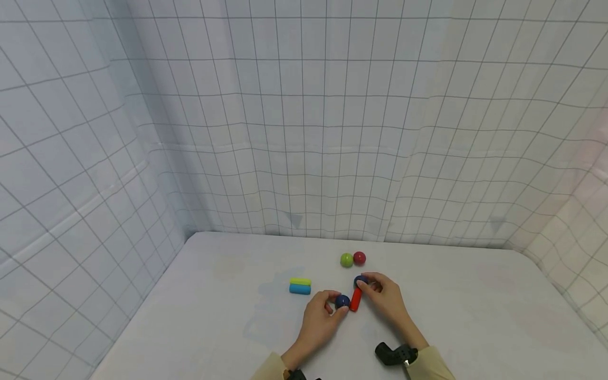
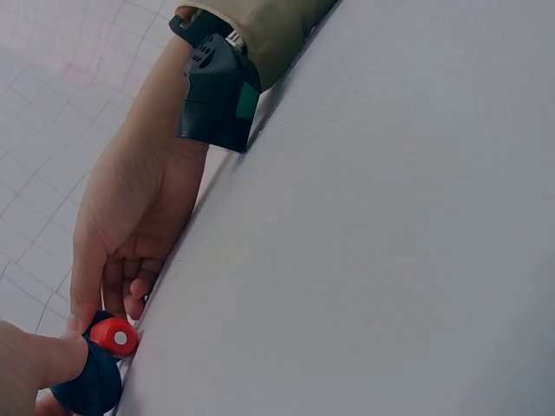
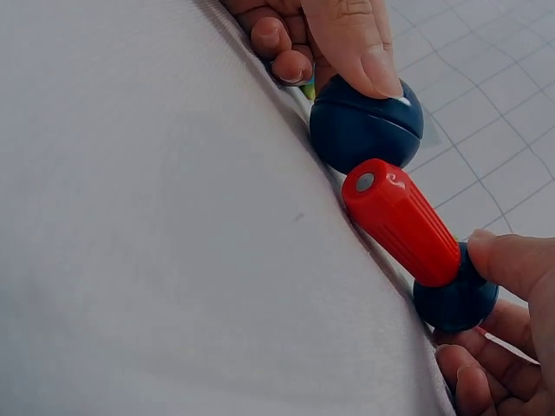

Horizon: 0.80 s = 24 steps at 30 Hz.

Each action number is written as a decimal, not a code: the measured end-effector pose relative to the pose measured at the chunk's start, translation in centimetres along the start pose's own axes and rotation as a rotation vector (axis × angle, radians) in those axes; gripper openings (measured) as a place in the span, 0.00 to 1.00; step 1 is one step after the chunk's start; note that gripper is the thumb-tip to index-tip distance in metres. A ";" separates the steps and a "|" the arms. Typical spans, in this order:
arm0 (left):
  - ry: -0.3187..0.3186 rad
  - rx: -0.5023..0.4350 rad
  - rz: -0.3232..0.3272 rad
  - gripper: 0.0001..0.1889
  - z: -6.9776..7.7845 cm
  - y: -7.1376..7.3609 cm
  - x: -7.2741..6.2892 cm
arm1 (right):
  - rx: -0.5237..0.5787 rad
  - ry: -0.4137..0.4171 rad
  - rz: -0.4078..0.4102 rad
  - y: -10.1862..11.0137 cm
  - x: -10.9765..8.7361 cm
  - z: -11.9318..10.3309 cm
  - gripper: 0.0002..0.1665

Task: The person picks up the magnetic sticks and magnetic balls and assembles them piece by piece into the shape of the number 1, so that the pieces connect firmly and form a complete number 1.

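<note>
Between the thumb and fingers of my left hand [image 1: 320, 321] is a dark blue ball [image 1: 342, 301], with a groove around it in the right wrist view. My right hand [image 1: 387, 298] pinches a second dark blue ball [image 3: 455, 299], partly covered by fingers. One end of a ribbed red rod [image 3: 403, 224] meets this second ball. The rod's other end, with a round silver spot, points toward my left hand's ball and overlaps it in the right wrist view. Both balls are held low, close to the white tabletop.
A yellow-green rod [image 1: 301, 281] and a blue rod [image 1: 300, 289] lie side by side to the left. Farther back, a green ball [image 1: 347, 259] and a red ball [image 1: 359, 258] sit together. White grid-patterned curtains [image 1: 304, 132] enclose the white table [image 1: 214, 306].
</note>
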<state>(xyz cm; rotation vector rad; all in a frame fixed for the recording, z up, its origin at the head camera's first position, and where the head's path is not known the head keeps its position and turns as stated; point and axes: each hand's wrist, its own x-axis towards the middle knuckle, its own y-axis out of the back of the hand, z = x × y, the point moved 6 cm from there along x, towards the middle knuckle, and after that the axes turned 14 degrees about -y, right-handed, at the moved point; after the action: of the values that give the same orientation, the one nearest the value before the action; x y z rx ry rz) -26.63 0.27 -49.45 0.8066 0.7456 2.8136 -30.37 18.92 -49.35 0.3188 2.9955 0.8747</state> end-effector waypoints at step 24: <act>0.005 -0.087 -0.024 0.16 0.2 0.4 -0.1 | 0.033 -0.013 0.000 0.1 0.0 0.0 0.15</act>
<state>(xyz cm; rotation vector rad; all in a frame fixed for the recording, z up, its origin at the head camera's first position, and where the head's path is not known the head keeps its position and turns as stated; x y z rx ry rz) -26.47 -0.02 -49.13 0.7724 0.6244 2.8060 -30.36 18.98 -49.35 0.3241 3.0006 0.8205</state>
